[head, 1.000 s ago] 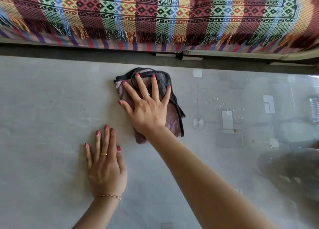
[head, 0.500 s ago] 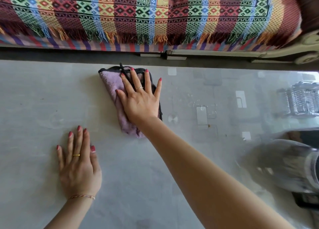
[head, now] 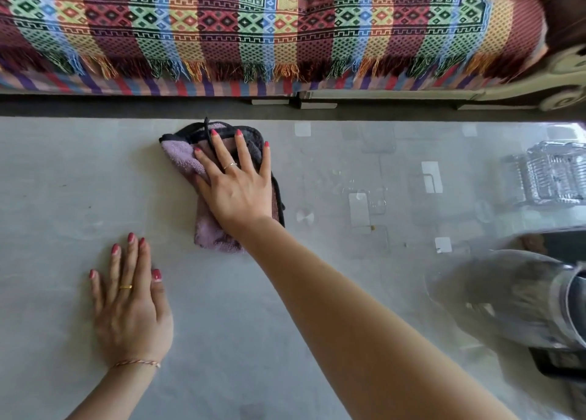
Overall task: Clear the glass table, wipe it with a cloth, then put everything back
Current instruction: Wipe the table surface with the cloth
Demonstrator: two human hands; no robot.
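A folded pink and grey cloth [head: 182, 159] with a dark hem lies on the glass table [head: 63, 172] near its far edge. My right hand [head: 236, 182] presses flat on the cloth with straight, spread fingers. Nearer to me on the left, my left hand [head: 133, 305] rests flat on the bare glass, fingers straight and together, holding nothing. The two hands are apart, and the cloth sits up and to the right of my left hand.
A sofa with a striped, fringed woven throw [head: 269, 29] runs along the far side of the table. Clear pads and a few water drops [head: 358, 209] show on the glass at right. A cut-glass object [head: 551, 175] and a shiny metal shape [head: 523, 299] appear at the right edge.
My right hand has slid the cloth leftward along the far part of the glass. My left hand stays flat on the glass. The view has shifted, bringing the objects at the right edge into sight.
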